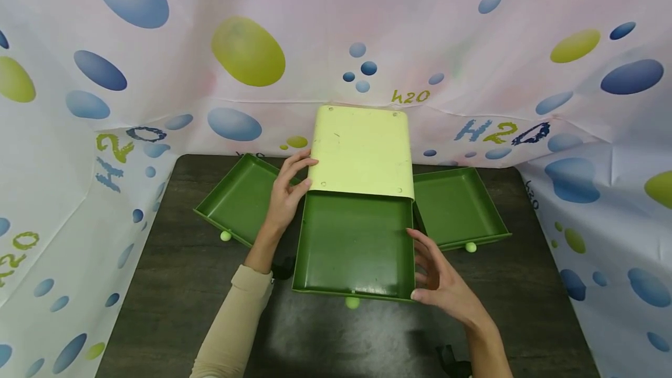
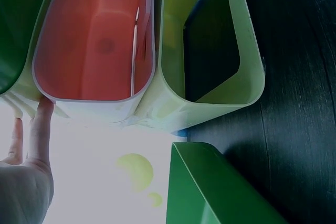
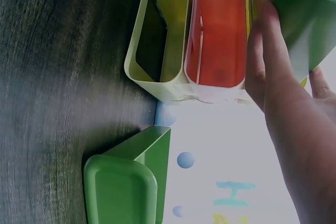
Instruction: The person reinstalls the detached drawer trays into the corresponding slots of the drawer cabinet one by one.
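A green drawer with a round light-green knob sticks partway out of the light-yellow top casing. My right hand holds it near its front right corner, fingers along the side wall and thumb at the front edge. On the casing's left side, my left hand rests with its fingers extended and touching. Beneath the top casing, the left wrist view shows a red-lined casing and a lower yellow casing, both without drawers in their front openings.
Two more green drawers lie on the dark wooden table: one at the left, angled, and one at the right. Behind rises a white curtain with blue and yellow-green spots, which also hangs along both sides.
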Motion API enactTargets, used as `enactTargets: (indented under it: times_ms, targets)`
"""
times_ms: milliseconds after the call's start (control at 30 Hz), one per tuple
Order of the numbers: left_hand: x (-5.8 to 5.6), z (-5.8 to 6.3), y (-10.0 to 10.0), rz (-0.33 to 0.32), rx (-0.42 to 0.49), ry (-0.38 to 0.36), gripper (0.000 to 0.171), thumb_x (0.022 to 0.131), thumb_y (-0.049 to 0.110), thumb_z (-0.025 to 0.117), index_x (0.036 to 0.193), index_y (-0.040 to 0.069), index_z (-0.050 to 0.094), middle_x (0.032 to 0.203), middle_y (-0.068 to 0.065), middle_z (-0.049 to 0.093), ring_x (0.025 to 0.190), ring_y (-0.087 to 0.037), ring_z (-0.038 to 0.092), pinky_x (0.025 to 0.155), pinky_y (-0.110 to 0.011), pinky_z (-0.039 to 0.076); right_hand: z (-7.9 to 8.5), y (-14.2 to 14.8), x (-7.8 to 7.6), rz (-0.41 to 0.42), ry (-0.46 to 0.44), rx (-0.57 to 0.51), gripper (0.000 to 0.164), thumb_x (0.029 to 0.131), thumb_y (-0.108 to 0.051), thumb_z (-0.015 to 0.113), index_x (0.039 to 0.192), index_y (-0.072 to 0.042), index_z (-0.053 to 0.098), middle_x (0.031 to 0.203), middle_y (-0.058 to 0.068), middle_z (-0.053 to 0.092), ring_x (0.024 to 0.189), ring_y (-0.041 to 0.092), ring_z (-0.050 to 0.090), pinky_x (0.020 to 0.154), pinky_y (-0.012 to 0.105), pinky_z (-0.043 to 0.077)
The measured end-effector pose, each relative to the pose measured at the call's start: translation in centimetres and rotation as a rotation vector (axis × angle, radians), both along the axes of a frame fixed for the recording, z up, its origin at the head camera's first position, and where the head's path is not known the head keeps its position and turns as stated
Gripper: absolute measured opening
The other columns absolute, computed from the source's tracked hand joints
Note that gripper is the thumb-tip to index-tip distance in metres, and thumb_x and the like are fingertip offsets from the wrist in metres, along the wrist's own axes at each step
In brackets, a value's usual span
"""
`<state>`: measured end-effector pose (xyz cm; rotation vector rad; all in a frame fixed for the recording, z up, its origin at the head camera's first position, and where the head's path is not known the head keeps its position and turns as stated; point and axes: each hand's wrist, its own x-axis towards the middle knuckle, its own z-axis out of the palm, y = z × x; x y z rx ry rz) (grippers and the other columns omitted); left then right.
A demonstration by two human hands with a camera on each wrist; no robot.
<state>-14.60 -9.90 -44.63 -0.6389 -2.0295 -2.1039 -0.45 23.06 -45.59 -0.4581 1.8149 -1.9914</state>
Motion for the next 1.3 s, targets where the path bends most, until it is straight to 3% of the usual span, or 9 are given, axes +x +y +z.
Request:
enactTargets:
  times_ms: [67,167,367,600,667,867,1000,1300]
  targets:
    - [-0.4,-0.8,-0.1,-0.001,0.010,0.000,0.032,0.097,-0.012,0.047,0.129,-0.017,0.054,0.150,-0.031,0.032,0.138,-0.036,0.036,0.075,-0.021,0.050,-0.1,0.0,0.0,0.015,-0.004,-0.019,0.095,0.090,-0.002,0.070,0.161,-0.017,0.009,0.163,0.024,-0.001,0.143,0.016,0.035,0.104,0.034,0.044]
    - [-0.9,-1.9,-0.2,-0.005,0.019,-0.001,0.033,0.098,-0.010,0.048,0.130,-0.013,0.055,0.152,-0.025,0.033,0.139,-0.032,0.036,0.076,-0.021,0.051,-0.2,0.1,0.0,0.032,0.007,-0.011,0.098,0.089,-0.006,0.073,0.161,-0.017,0.006,0.163,0.023,-0.004,0.146,0.017,0.029,0.105,0.032,0.042]
    - [-1.2,-2.6,-0.3,-0.009,0.033,0.020,0.033,0.100,0.000,0.052,0.131,-0.008,0.058,0.153,-0.017,0.036,0.139,-0.027,0.038,0.072,-0.022,0.051,0.1,0.0,0.1,0.028,0.002,0.010,0.103,0.086,-0.001,0.074,0.161,-0.020,0.006,0.164,0.021,-0.004,0.146,0.017,0.029,0.106,0.030,0.042]
    - [-1.2,-2.6,-0.3,-0.006,0.028,0.022,0.033,0.099,-0.004,0.051,0.131,-0.009,0.057,0.152,-0.020,0.036,0.138,-0.027,0.039,0.068,-0.021,0.048,0.1,0.0,0.1,0.018,0.015,0.067,0.108,0.084,-0.003,0.077,0.161,-0.023,0.005,0.164,0.020,-0.006,0.144,0.054,0.008,0.104,0.027,0.041]
    - [-1.2,-2.4,-0.3,-0.004,0.025,0.017,0.033,0.098,-0.008,0.050,0.131,-0.011,0.056,0.152,-0.023,0.035,0.138,-0.029,0.038,0.069,-0.021,0.049,0.1,0.0,0.1,0.014,0.018,0.066,0.106,0.084,-0.002,0.076,0.161,-0.022,0.006,0.164,0.021,-0.004,0.146,0.049,0.014,0.104,0.029,0.042]
    - [-0.4,-0.6,-0.1,-0.010,0.011,0.006,0.033,0.097,-0.012,0.047,0.129,-0.017,0.054,0.150,-0.033,0.031,0.137,-0.035,0.038,0.072,-0.020,0.050,0.3,-0.1,-0.1,-0.016,0.049,0.035,0.098,0.085,0.005,0.072,0.160,-0.014,0.012,0.162,0.025,0.005,0.139,0.012,0.040,0.102,0.032,0.046]
    - [0.1,0.4,0.0,-0.015,0.005,0.001,0.033,0.097,-0.012,0.047,0.128,-0.019,0.052,0.149,-0.036,0.030,0.136,-0.035,0.038,0.073,-0.020,0.050,0.3,0.0,0.0,-0.046,0.057,0.031,0.093,0.084,0.007,0.070,0.159,-0.010,0.017,0.159,0.025,0.014,0.133,0.013,0.047,0.099,0.032,0.048]
    - [0.2,0.3,0.0,-0.008,0.009,-0.001,0.032,0.097,-0.012,0.048,0.128,-0.018,0.053,0.149,-0.033,0.032,0.135,-0.032,0.041,0.072,-0.020,0.050,0.2,-0.1,-0.1,-0.053,0.051,0.027,0.091,0.085,0.007,0.069,0.159,-0.010,0.018,0.157,0.025,0.018,0.130,0.016,0.050,0.097,0.034,0.049]
